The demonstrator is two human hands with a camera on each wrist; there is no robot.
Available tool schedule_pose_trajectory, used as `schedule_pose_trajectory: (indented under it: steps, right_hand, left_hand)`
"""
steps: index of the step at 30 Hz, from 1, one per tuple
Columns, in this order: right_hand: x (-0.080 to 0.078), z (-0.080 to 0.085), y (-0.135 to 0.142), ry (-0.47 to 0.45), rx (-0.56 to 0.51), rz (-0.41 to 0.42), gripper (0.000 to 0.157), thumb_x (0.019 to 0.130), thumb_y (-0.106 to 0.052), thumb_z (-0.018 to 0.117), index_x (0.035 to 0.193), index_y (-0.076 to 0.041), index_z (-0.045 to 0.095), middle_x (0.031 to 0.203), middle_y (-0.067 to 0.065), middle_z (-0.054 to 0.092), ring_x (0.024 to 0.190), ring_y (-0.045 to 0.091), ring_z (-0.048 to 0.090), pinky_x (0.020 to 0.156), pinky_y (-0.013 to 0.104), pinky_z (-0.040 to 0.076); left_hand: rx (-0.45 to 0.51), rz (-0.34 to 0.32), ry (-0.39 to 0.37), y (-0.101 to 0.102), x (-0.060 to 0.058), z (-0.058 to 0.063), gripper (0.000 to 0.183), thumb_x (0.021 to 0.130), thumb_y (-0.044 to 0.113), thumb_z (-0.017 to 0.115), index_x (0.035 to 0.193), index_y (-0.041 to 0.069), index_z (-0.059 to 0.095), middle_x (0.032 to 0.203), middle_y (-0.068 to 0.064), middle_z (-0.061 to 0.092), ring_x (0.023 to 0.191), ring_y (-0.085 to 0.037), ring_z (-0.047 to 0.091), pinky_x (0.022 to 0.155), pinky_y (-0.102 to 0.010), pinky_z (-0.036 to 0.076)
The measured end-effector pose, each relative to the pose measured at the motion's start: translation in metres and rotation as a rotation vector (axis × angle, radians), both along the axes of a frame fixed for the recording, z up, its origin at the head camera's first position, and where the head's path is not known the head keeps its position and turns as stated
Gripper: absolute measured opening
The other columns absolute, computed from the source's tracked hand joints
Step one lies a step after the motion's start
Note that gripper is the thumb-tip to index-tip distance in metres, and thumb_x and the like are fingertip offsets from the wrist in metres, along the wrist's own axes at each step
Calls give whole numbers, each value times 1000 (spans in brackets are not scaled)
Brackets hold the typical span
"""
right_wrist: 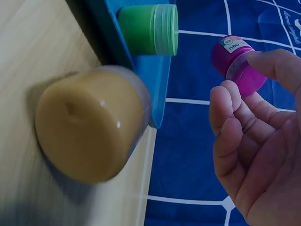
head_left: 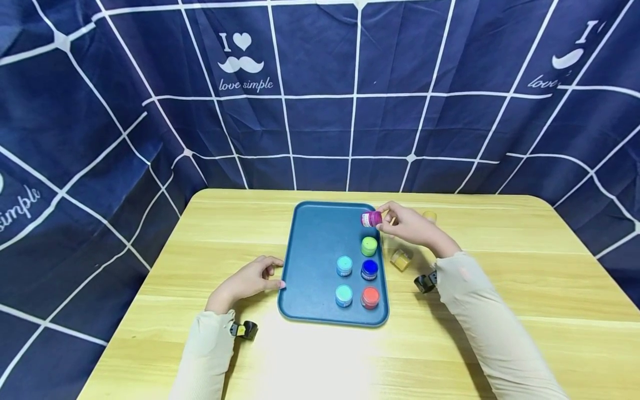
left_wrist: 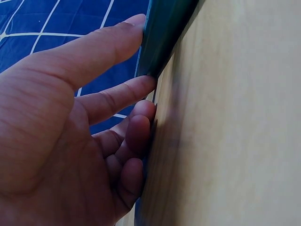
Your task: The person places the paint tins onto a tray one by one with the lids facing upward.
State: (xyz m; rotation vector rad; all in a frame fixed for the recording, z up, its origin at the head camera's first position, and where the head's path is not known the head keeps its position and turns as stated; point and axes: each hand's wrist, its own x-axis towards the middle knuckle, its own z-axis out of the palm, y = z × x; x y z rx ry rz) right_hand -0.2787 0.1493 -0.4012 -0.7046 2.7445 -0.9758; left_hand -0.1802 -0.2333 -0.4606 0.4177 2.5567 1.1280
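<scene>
Above the far right corner of a blue tray (head_left: 315, 233), my right hand (head_left: 407, 224) pinches a magenta paint jar (head_left: 371, 219) between thumb and fingers. The jar is tilted sideways, its label showing in the right wrist view. My left hand (head_left: 252, 276) touches the tray's left rim with thumb and index finger, the other fingers loosely bent. Down the tray's right side stand a green jar (head_left: 369, 246), a dark blue jar (head_left: 369, 269) and a red jar (head_left: 370, 298). Left of these are a light blue jar (head_left: 344, 265) and a turquoise jar (head_left: 343, 295).
An ochre jar (head_left: 400, 259) lies on its side on the wooden table (head_left: 480, 266), just right of the tray. Another yellowish jar (head_left: 430, 216) is partly hidden behind my right hand. A dark blue patterned cloth (head_left: 320, 128) hangs behind the table and along its sides.
</scene>
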Motion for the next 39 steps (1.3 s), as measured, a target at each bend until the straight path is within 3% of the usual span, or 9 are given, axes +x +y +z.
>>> schedule_pose_trajectory:
  steps: [12, 22, 32, 39]
  right_hand:
    - [-3, -3, -10, -60, -33, 16, 38, 90, -13, 60, 124, 1, 49, 91, 13, 58, 69, 16, 56, 61, 25, 43]
    - [-5, -5, -12, -78, -32, 16, 39, 90, -12, 59, 125, 1, 47, 91, 13, 57, 71, 26, 59, 59, 24, 42]
    - [-11, -9, -11, -77, -10, -5, 40, 90, -13, 61, 124, 3, 49, 92, 13, 57, 70, 14, 53, 60, 23, 42]
    - [-14, -13, -12, -76, 6, -16, 40, 91, -14, 62, 125, 2, 50, 91, 11, 54, 76, 17, 50, 65, 27, 41]
  left_hand:
    - [-7, -3, 6, 0, -1, 0, 48, 86, 24, 73, 124, -1, 57, 92, -6, 46, 84, -18, 42, 75, -28, 36]
    - [4, 2, -10, 0, -1, 1, 48, 86, 25, 73, 125, 0, 56, 93, -6, 46, 83, -17, 42, 75, -28, 37]
    - [7, 0, -9, -1, -1, 0, 49, 86, 25, 73, 125, 0, 56, 93, -5, 46, 83, -17, 42, 74, -28, 36]
    - [5, 3, -11, -1, -2, 0, 49, 86, 25, 73, 125, 1, 57, 92, -5, 46, 84, -17, 42, 75, -28, 36]
